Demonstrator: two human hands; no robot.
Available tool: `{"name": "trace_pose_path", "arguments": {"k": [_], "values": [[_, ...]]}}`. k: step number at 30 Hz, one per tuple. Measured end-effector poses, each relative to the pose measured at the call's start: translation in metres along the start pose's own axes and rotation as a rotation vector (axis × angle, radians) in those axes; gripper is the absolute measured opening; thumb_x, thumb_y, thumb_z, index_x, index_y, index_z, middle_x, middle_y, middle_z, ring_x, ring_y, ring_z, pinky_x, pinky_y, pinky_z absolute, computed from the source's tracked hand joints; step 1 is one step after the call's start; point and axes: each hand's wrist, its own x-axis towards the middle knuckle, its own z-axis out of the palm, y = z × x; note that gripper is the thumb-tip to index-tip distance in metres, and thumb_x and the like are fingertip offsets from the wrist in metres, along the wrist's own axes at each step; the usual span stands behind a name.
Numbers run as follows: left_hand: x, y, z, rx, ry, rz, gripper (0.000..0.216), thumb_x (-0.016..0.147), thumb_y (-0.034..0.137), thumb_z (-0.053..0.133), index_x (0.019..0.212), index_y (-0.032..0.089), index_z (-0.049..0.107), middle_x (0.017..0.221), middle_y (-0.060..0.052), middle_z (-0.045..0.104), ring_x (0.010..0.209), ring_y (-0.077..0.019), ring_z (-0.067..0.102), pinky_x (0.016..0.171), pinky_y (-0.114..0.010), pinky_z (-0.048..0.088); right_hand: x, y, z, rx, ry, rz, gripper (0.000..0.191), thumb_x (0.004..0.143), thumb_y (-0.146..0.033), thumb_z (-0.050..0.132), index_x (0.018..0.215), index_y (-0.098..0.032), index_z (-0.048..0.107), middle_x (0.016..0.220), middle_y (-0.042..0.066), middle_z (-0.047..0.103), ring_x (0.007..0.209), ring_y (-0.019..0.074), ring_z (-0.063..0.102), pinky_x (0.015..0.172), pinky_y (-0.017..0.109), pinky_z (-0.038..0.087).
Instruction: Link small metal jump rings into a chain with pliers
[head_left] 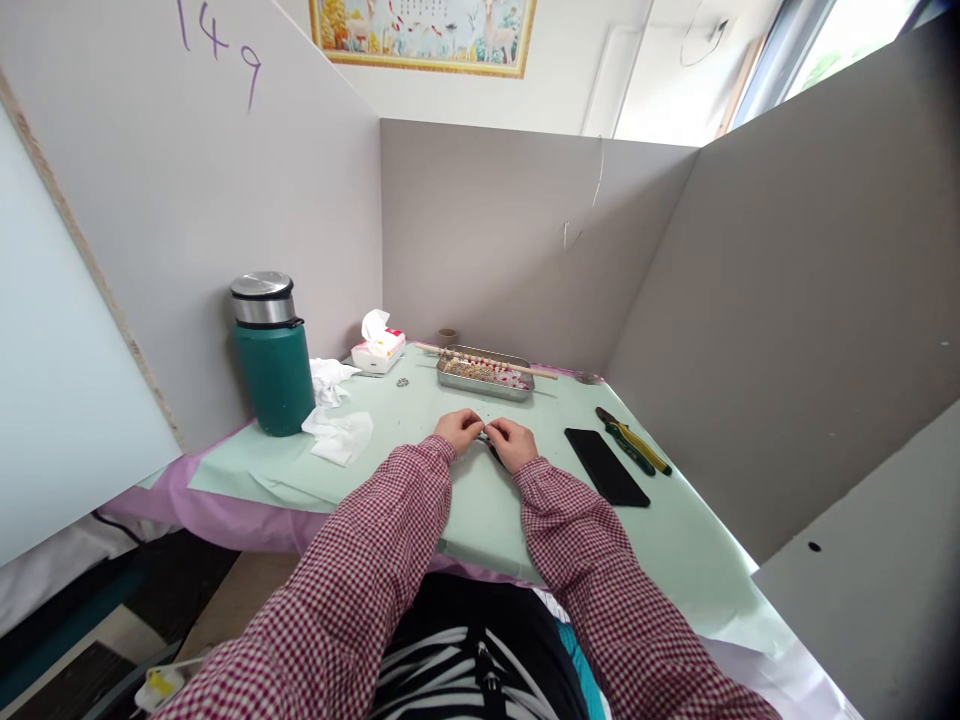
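My left hand [458, 430] and my right hand [512, 443] rest close together on the pale green table cover [420, 480], both in red checked sleeves. Their fingers are curled and pinched toward each other around a small dark item [487, 440] between them. It is too small to name. A metal tray [486, 374] with small red and pale pieces lies just beyond the hands, with a thin wooden stick [480, 360] across its far rim.
A green flask [271, 352] with a steel lid stands at the left, crumpled tissues [337, 425] beside it and a tissue pack [379, 348] behind. A black phone [606, 466] and green-yellow pliers [632, 440] lie to the right. Grey partition walls [495, 230] enclose the table.
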Motion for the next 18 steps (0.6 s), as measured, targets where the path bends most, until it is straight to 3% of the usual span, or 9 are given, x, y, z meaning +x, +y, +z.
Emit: {"name": "trace_pose_path", "arguments": {"k": [18], "values": [[-0.0013,0.0014,-0.0009,0.018,0.0,-0.005,0.027,0.075,0.036,0.044,0.076,0.016,0.061,0.057,0.001,0.058,0.053,-0.0097,0.051,0.055,-0.021,0.041,-0.0013,-0.0025,-0.0015,-0.011,-0.02,0.016,0.026,0.079,-0.036,0.044,0.073,-0.02,0.064,0.068,0.001,0.063,0.064,0.0134,0.054,0.06,0.022,0.038]]}}
